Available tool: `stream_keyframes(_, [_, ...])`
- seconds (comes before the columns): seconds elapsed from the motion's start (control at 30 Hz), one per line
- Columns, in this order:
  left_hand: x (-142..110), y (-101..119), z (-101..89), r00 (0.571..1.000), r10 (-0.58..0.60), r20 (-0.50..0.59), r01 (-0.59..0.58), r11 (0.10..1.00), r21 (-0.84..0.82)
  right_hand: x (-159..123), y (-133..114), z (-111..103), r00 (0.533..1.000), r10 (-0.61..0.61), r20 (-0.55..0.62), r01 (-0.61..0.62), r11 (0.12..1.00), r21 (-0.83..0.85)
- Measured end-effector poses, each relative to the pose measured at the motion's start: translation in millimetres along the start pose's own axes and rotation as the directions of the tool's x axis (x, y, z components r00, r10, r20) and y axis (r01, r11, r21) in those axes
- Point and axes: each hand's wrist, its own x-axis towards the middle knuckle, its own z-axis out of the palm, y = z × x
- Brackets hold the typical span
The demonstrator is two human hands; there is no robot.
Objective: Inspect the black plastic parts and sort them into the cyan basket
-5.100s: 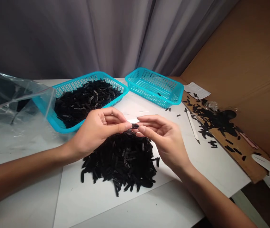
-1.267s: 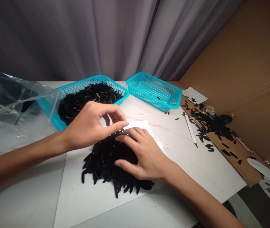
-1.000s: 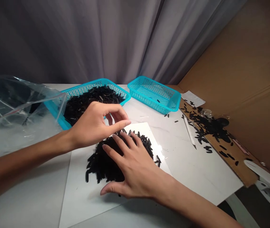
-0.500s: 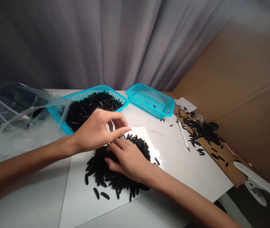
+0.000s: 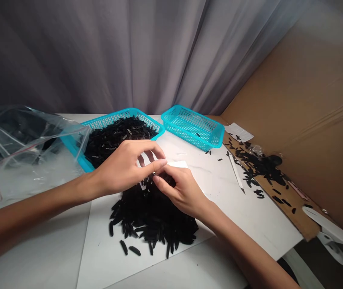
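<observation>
The left hand (image 5: 123,166) brings thumb and forefinger together, the right hand (image 5: 189,188) curls beside it; I cannot tell what either grips; both hover above the near black pile (image 5: 159,212), presumably for short reach.

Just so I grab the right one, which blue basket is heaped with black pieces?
The left basket, partly behind the clear bag: black pieces pile up in it, while the right basket shows just one.

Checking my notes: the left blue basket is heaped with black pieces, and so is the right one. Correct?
No: the head view shows just one small black piece in the right basket; the left basket is heaped with black pieces.
</observation>
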Motion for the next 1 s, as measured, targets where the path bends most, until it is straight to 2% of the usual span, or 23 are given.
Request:
stream_keyframes(0.1, [-0.4,0.1,-0.6,1.0,0.004,-0.006,-0.004,1.0,0.002,-1.3,1.9,-0.6,0.999,-0.05,0.012,0.05,0.996,-0.076])
stream_keyframes(0.17, [-0.3,0.0,-0.9,1.0,0.006,-0.007,-0.006,1.0,0.002,-0.8,2.9,0.2,1.0,-0.028,-0.011,0.027,0.998,-0.057])
stream_keyframes(0.23, [-0.1,-0.1,-0.6,1.0,0.009,-0.003,-0.009,1.0,-0.001,0.7,3.1,0.9,0.997,0.043,-0.062,-0.039,0.998,0.058])
stream_keyframes(0.3, [-0.5,0.5,0.5,1.0,0.017,-0.004,-0.017,1.0,-0.016,2.9,2.5,1.1,0.978,0.18,-0.107,-0.141,0.944,0.299])
stream_keyframes(0.33, [-1.0,1.3,1.4,1.0,0.021,-0.009,-0.021,0.999,-0.025,4.2,2.0,1.1,0.957,0.27,-0.105,-0.195,0.869,0.455])
stream_keyframes(0.37, [-1.9,2.2,2.5,0.999,0.033,-0.013,-0.034,0.999,-0.035,5.3,1.4,1.0,0.93,0.361,-0.074,-0.242,0.75,0.615])
stream_keyframes(0.43, [-4.5,4.2,5.6,0.996,0.09,-0.014,-0.091,0.995,-0.043,6.9,0.2,0.8,0.873,0.483,0.066,-0.298,0.421,0.857])
stream_keyframes(0.5, [-7.7,5.5,9.5,0.985,0.169,-0.013,-0.17,0.985,-0.024,7.4,-0.6,0.6,0.842,0.495,0.216,-0.314,0.122,0.942])
stream_keyframes(0.53, [-9.3,5.6,11.6,0.979,0.205,-0.016,-0.205,0.979,-0.008,7.1,-0.7,0.6,0.833,0.482,0.272,-0.319,0.016,0.948])
stream_keyframes(0.6, [-11.9,4.8,15.7,0.97,0.244,-0.021,-0.244,0.97,0.024,6.2,-0.5,0.9,0.818,0.462,0.342,-0.328,-0.112,0.938])
stream_keyframes(0.7, [-14.0,2.4,19.9,0.961,0.277,-0.008,-0.276,0.96,0.054,4.8,0.6,2.1,0.799,0.463,0.382,-0.329,-0.195,0.924])
stream_keyframes(0.87, [-13.3,3.2,20.2,0.953,0.304,-0.009,-0.3,0.946,0.124,4.8,0.3,4.0,0.753,0.532,0.389,-0.318,-0.223,0.921])
stream_keyframes(0.93, [-13.7,4.0,20.4,0.937,0.35,0.005,-0.346,0.924,0.164,5.0,-1.3,4.0,0.735,0.566,0.373,-0.277,-0.251,0.927])
stream_keyframes(1.0, [-15.4,3.5,22.6,0.899,0.436,0.034,-0.431,0.87,0.238,5.0,-3.4,3.4,0.707,0.614,0.352,-0.212,-0.292,0.933])
